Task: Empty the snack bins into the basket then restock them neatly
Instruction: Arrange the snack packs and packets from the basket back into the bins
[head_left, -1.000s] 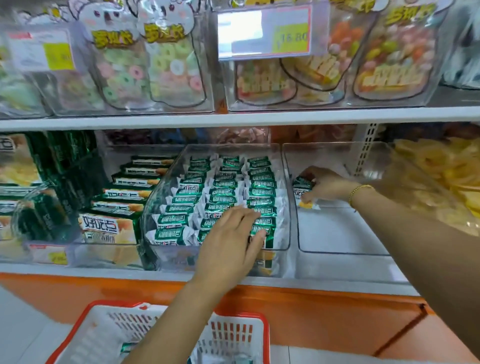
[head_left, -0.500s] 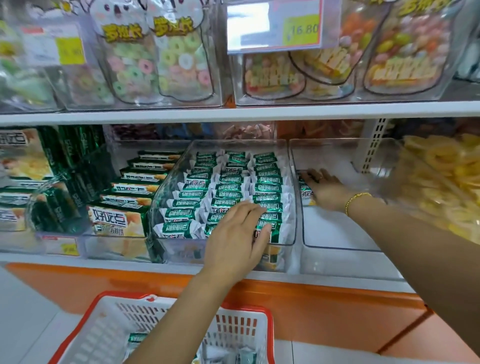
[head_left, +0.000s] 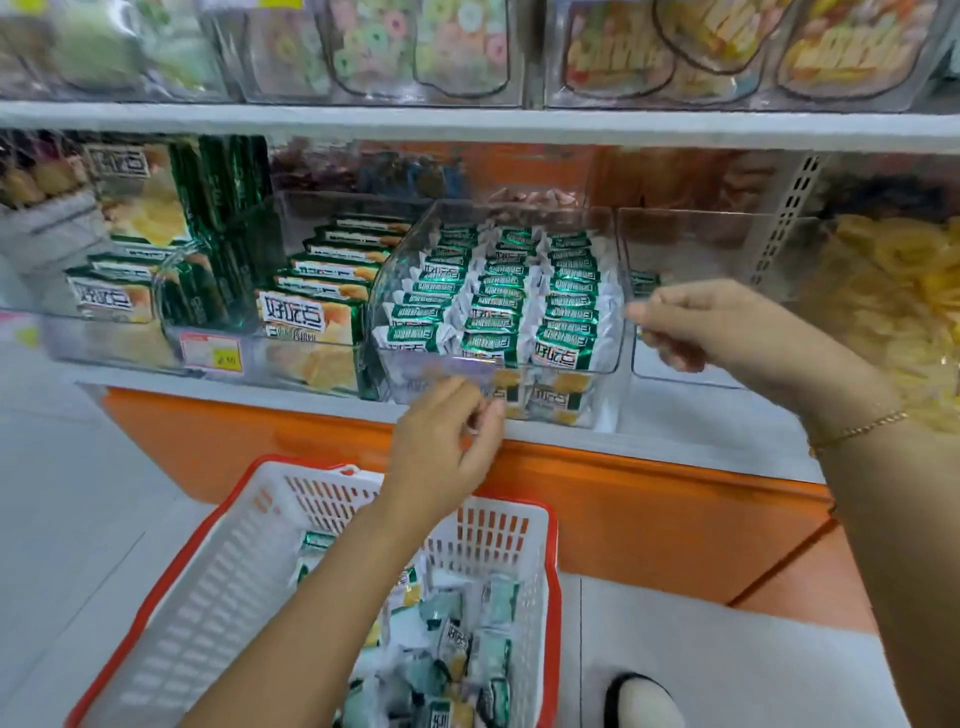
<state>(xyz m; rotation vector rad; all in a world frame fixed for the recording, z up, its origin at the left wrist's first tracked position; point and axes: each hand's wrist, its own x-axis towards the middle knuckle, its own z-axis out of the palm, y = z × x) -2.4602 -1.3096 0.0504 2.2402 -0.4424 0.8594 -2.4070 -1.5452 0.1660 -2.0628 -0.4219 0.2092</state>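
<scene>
The middle clear bin (head_left: 387, 280) on the lower shelf is packed with neat rows of green-and-white snack packets (head_left: 498, 296). To its right, the second clear bin (head_left: 691, 234) is almost bare, with one packet (head_left: 644, 283) at its left wall. My left hand (head_left: 447, 441) hovers in front of the middle bin's front wall, fingers curled together and holding nothing. My right hand (head_left: 727, 327) is outside the second bin's front, fingers loose and empty. Below, the white basket with a red rim (head_left: 332, 499) holds several loose packets (head_left: 457, 649).
Green snack boxes (head_left: 311, 312) fill the bin to the left. Yellow chip bags (head_left: 893, 291) sit at the right. The upper shelf edge (head_left: 467, 124) carries candy bins above. An orange base panel (head_left: 623, 509) runs under the shelf. My shoe (head_left: 644, 701) is beside the basket.
My right hand has come out of the second bin, leaving the packet inside. My left hand has lifted off the middle bin's packets and dropped in front of it. The view tilted down.
</scene>
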